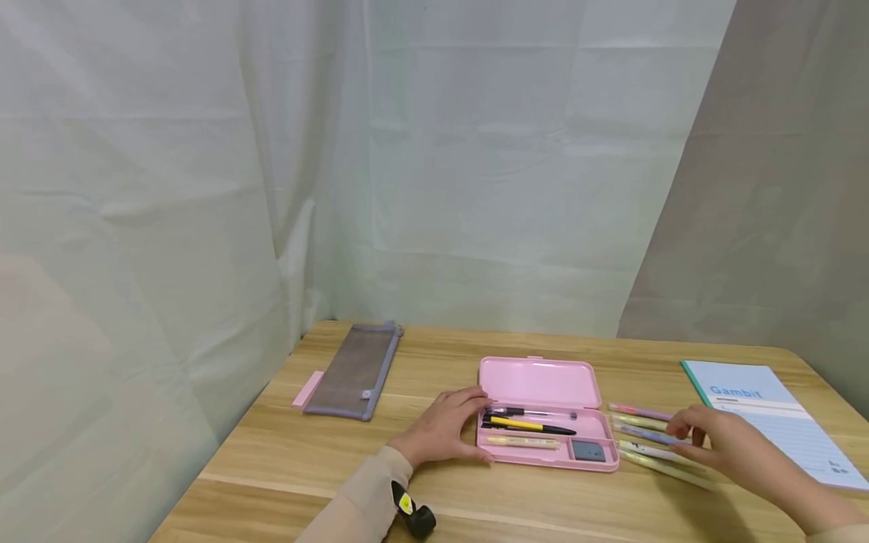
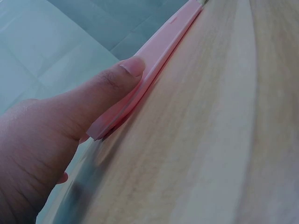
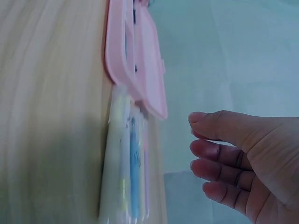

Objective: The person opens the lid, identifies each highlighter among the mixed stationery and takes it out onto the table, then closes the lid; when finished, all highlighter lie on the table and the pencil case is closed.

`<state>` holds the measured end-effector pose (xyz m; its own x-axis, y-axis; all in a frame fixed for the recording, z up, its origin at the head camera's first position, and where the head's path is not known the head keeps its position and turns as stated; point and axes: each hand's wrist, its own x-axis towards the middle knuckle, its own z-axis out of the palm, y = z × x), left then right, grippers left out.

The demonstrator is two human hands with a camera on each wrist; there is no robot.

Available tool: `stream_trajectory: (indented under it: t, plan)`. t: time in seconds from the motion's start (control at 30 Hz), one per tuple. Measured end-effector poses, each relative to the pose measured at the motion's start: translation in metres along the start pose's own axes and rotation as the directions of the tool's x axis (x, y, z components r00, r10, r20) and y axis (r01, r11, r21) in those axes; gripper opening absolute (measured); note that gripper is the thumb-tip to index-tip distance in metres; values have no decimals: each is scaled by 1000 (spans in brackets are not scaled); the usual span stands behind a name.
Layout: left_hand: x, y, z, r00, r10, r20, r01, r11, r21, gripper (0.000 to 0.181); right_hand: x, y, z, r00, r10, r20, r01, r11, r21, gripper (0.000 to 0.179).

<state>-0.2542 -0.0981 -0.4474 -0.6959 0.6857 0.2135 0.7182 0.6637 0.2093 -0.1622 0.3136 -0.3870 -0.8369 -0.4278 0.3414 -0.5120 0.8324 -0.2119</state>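
An open pink pencil case [image 1: 536, 381] lies on the table. In it are a black-capped pen [image 1: 526, 412], a yellow and black pen [image 1: 523, 424], a pale yellow pen [image 1: 523, 443] and a grey eraser [image 1: 588, 451]. My left hand [image 1: 444, 430] grips the case's left end; its thumb [image 2: 133, 67] presses the front wall in the left wrist view. Above several pens lying right of the case hovers my right hand [image 3: 247, 158], fingers loosely bent and holding nothing. Among those pens, a blue one [image 3: 134, 163] lies between paler ones.
A grey mesh pouch [image 1: 353, 373] lies at the back left, over part of a pink strip [image 1: 308, 391]. To the right is a notebook [image 1: 781, 422] marked "Gambit". Pale curtains [image 1: 509, 188] hang behind the wooden table [image 1: 265, 467].
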Motion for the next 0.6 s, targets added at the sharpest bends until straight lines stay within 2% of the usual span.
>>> stream_trajectory:
  t: [0.23,0.47,0.6]
  plan:
    - [0,0,0,1000,-4,5,4,1000,-5,90,23,-19,-3,994,37,106,-43,998,51,11]
    - [-1,-1,1,1000,-9,12,9,1000,-11,92,41,-34,2,997,-43,68,40,998,40,12]
    - [0,-1,1,1000,-10,13,10,1000,-9,92,50,-43,5,994,-42,99,38,998,46,11]
